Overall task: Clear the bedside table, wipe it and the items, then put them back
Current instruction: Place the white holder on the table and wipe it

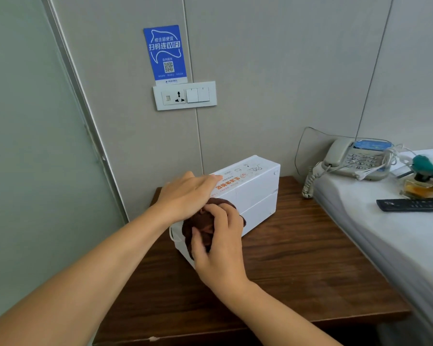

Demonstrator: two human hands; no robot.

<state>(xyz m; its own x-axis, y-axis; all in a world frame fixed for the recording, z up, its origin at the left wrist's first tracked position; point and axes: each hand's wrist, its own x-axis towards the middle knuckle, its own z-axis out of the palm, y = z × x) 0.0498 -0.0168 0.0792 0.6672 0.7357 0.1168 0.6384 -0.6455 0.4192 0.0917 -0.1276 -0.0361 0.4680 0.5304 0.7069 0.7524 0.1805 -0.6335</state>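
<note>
From the head camera we see a white box [248,193] on the wooden worktop [298,258], near its twelve o'clock edge. Our left hand [188,193] lies flat and open on the box top; our right hand [218,245] grips a brown cloth [200,221] against its near end. At three o'clock, a telephone [355,158] and remote control [413,204] rest on the bed [385,245].

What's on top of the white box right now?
The left hand lies flat on the white box; the right hand presses a brown cloth against its near end. Anything beneath them is hidden.
</note>
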